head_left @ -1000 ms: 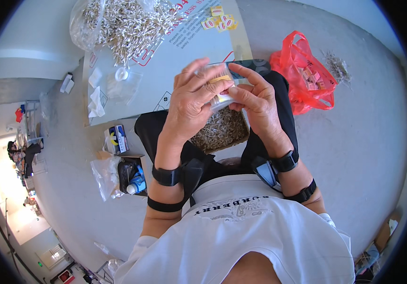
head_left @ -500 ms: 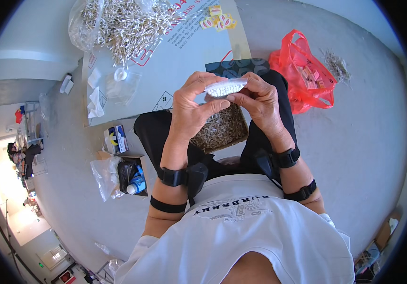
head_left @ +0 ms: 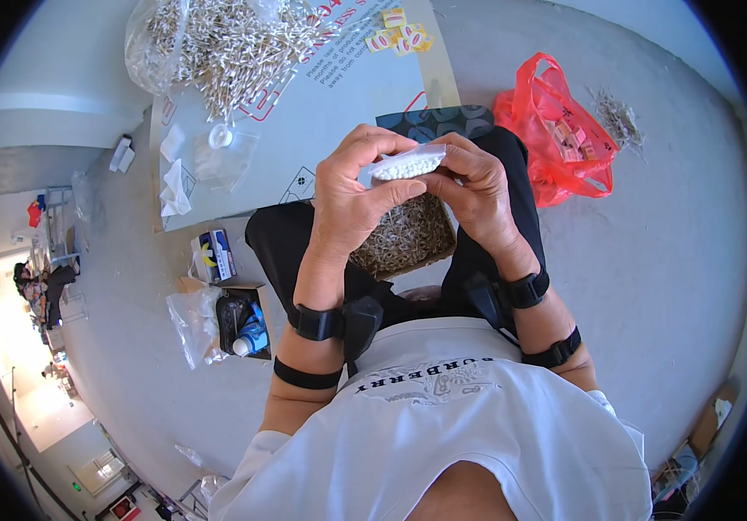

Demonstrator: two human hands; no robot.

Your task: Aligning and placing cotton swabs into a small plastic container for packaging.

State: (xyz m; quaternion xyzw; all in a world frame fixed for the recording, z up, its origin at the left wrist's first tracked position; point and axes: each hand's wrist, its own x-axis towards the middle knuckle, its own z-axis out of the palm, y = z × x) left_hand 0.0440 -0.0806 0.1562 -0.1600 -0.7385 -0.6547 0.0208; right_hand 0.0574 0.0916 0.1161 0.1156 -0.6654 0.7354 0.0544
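Both hands hold a small clear plastic bag (head_left: pixel 408 163) packed with cotton swabs, whose white tips show in a row at its upper end. My left hand (head_left: pixel 347 187) grips its left side, thumb along the near face and fingers round the far face. At the right end, the fingers and thumb of my right hand (head_left: pixel 482 195) pinch the bag near its opening; whether it is sealed I cannot tell. Directly below the hands, between my knees, is a cardboard box (head_left: pixel 436 260) full of loose swabs (head_left: pixel 399 239), partly hidden by the hands.
A large heap of cotton swabs (head_left: pixel 243 61) spills from a clear bag onto the board (head_left: pixel 321 113). Small yellow packets (head_left: pixel 401 39) and clear bags (head_left: pixel 226 165) lie there too. A red plastic bag (head_left: pixel 530 104) stands right; a carton with a blue bottle (head_left: pixel 250 340) sits left.
The filled bag has tilted, its right end rising slightly and its left end dropping. Both hands have shifted a little with it and keep their hold.
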